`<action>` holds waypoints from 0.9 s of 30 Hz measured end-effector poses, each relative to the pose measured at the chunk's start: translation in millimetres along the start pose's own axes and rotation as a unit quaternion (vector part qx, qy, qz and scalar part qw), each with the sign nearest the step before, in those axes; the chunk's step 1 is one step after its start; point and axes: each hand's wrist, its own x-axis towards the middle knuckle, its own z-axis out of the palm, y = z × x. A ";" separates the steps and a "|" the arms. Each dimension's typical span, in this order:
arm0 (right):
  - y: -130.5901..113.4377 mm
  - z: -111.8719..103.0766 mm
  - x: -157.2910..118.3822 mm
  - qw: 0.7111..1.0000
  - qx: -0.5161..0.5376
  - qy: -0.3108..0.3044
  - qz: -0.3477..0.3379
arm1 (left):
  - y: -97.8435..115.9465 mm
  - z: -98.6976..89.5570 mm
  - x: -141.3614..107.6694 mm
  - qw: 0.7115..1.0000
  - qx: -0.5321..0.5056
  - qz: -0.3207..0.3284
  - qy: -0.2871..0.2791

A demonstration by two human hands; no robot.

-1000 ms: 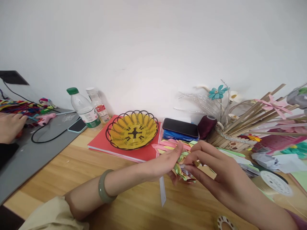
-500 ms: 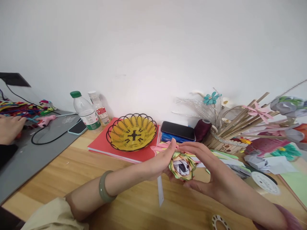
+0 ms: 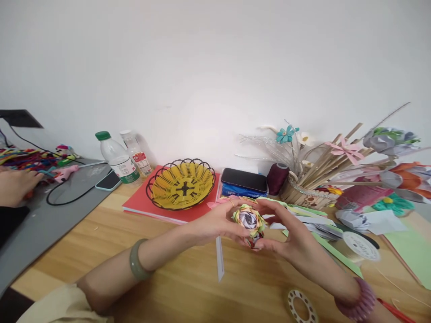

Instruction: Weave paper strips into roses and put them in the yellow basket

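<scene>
The left hand and the right hand are cupped around one paper flower, held just above the wooden table, in front of the yellow basket. The fingers of both hands are curled in and pinch the flower from its two sides. It looks very light and soft, made of thin folded strips, so I think a hard squeeze would crush it. The outer edges and the bottom look like the best places to hold it, not the rolled middle. There is one flower in the hands, one basket, two bottles, two phones, one dark one on a blue box and one on the grey mat, one dark red spool of thread, and one white paper strip under the hands. Another person's hand rests far off at the left.
</scene>
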 end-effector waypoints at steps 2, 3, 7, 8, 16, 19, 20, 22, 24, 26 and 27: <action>10.1 -4.6 -0.2 1.000 -0.008 -0.002 0.020 | -1.0 -2.2 -1.9 0.999 -0.017 -0.004 0.034; 15.0 -6.5 -1.0 0.999 -0.023 -0.013 0.026 | -1.8 -4.0 -2.8 0.998 -0.022 -0.006 0.055; 27.6 -2.4 -8.6 0.991 -0.085 -0.100 0.014 | -5.3 -13.3 -6.4 0.990 0.008 0.002 0.140; 28.7 1.8 -10.5 0.989 -0.095 -0.114 0.011 | -6.2 -15.5 -7.2 0.988 0.023 0.008 0.151; 23.6 20.4 -11.5 0.985 -0.134 -0.103 0.020 | -8.9 -25.3 -17.1 0.978 0.091 0.071 0.172; 25.1 15.4 -15.2 0.986 -0.146 -0.076 -0.024 | -7.8 -26.9 -21.5 0.976 0.104 0.095 0.165; 26.3 14.4 -16.8 0.985 -0.157 -0.064 -0.039 | -7.5 -27.2 -22.8 0.976 0.108 0.096 0.161; 28.8 14.4 -19.6 0.980 -0.186 -0.039 -0.067 | -7.1 -27.5 -25.1 0.978 0.118 0.095 0.147; 30.4 16.0 -20.6 0.973 -0.212 -0.024 -0.092 | -6.6 -28.0 -27.7 0.976 0.136 0.100 0.141; 30.4 17.6 -19.5 0.966 -0.230 -0.016 -0.115 | -5.9 -29.6 -31.0 0.971 0.155 0.114 0.142; 29.7 18.1 -18.2 0.964 -0.235 -0.011 -0.124 | -5.3 -30.8 -32.9 0.970 0.161 0.117 0.142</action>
